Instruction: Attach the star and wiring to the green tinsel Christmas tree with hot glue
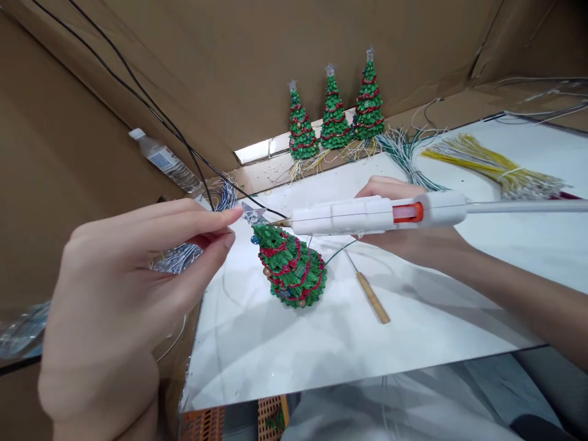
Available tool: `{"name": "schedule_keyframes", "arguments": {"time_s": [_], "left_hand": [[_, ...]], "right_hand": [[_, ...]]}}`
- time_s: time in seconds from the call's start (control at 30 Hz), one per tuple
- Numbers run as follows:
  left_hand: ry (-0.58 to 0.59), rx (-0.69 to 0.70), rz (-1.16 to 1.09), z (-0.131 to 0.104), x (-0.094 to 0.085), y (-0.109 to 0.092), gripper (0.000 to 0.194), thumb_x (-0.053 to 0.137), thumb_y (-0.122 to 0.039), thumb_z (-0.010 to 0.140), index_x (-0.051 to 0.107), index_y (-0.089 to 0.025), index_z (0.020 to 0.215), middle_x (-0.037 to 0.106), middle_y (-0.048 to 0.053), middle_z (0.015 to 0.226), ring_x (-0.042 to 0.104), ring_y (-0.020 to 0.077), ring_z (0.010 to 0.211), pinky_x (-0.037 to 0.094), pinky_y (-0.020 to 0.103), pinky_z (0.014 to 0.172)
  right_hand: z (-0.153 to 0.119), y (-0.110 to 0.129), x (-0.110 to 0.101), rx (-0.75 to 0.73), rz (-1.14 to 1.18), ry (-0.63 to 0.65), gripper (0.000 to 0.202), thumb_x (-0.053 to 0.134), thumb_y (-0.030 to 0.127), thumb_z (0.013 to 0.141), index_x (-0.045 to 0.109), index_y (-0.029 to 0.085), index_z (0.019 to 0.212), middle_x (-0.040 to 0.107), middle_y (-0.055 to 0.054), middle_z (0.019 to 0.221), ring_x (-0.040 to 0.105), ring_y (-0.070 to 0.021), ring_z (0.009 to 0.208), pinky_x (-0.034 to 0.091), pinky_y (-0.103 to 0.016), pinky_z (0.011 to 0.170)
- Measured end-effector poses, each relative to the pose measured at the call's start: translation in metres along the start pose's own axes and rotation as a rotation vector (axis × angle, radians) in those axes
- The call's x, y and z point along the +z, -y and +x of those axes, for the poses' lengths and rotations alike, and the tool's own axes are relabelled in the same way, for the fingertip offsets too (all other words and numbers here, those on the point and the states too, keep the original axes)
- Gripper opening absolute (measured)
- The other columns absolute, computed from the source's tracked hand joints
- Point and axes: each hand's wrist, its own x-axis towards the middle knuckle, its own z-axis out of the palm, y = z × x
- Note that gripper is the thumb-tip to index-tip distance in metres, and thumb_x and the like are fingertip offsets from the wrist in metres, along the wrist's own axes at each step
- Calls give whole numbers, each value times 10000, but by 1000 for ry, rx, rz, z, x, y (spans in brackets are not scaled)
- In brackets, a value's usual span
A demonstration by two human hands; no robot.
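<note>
A green miniature Christmas tree with red garlands stands tilted on the white board, topped by a clear star. My left hand is closed in a pinch at the star's left point, index finger and thumb close together. My right hand is wrapped round a white glue gun with an orange-red part. Its nozzle is right by the treetop, at the base of the star; I cannot tell if it touches. An awl with a wooden handle lies right of the tree.
Three similar trees stand along the back cardboard wall. Bundles of yellow wires and green wires lie at the back right. A plastic bottle and black cables are at left. Orange baskets sit below the board's edge.
</note>
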Motion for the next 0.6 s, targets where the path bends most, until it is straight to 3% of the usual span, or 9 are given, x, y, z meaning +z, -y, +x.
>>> {"name": "schedule_keyframes", "arguments": {"time_s": [0.17, 0.4, 0.6], "left_hand": [[1, -6, 5, -1, 1, 1, 144, 664, -251, 792, 734, -241, 919, 671, -30, 790, 581, 100, 656, 432, 242, 558], [1, -8, 1, 0, 2, 1, 146, 669, -233, 777, 735, -261, 904, 669, -31, 771, 585, 114, 652, 434, 252, 557], [17, -16, 6, 0, 0, 3, 146, 677, -248, 765, 738, -249, 897, 668, -17, 776, 593, 122, 664, 439, 261, 555]], "right_hand": [[1, -1, -5, -30, -3, 53, 89, 638, 243, 652, 570, 185, 655, 564, 5, 678, 516, -135, 627, 365, -278, 542], [4, 4, -8, 95, -29, 45, 144, 690, 224, 637, 548, 211, 652, 551, 9, 699, 533, -147, 656, 375, -283, 569], [4, 5, -8, 96, -18, 97, 164, 682, 271, 655, 524, 228, 658, 557, 14, 717, 531, -147, 662, 381, -286, 580]]}}
